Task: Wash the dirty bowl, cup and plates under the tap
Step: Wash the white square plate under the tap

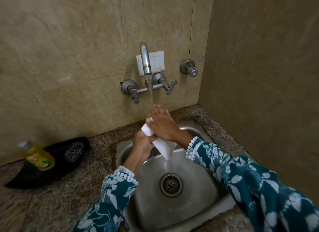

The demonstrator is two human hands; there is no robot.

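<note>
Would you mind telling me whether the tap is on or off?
On: water streams from the tap onto the white plate and drains into the sink.

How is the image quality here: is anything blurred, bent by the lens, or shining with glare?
Head view: wide-angle lens bends the wall tiles and counter edge toward the borders; the bottle at the left is soft and smeared; the right hand is slightly motion-blurred over the white plate; light is even and dim, with mild sheen on the sink and tap, no hard glare.
</note>
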